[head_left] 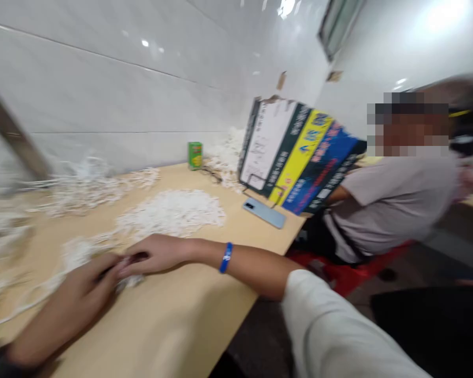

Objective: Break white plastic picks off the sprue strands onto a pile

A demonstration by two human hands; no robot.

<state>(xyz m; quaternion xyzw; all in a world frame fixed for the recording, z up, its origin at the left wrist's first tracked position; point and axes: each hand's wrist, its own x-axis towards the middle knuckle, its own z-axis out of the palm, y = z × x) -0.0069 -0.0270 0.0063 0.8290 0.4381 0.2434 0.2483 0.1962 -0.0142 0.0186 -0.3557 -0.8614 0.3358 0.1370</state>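
My left hand [89, 283] and my right hand [155, 254] meet low over the wooden table, fingertips pressed together in a pinch. Whatever sits between the fingers is blurred and mostly hidden. Just under the fingertips a small white bit [131, 282] shows, too smeared to name. A white cord [31, 304] runs along the table to the left of my left hand. Beyond my right hand spreads a flat heap of short white pieces [173, 212]. More white strands [90, 184] lie tangled farther back by the wall.
A grey-blue phone [264, 212] rests near the table's right edge. Behind it stands a wire rack of printed boards [295, 157]. A green box [195, 155] is by the tiled wall. To the right, a co-worker [394, 194] sits on a red stool [350, 273].
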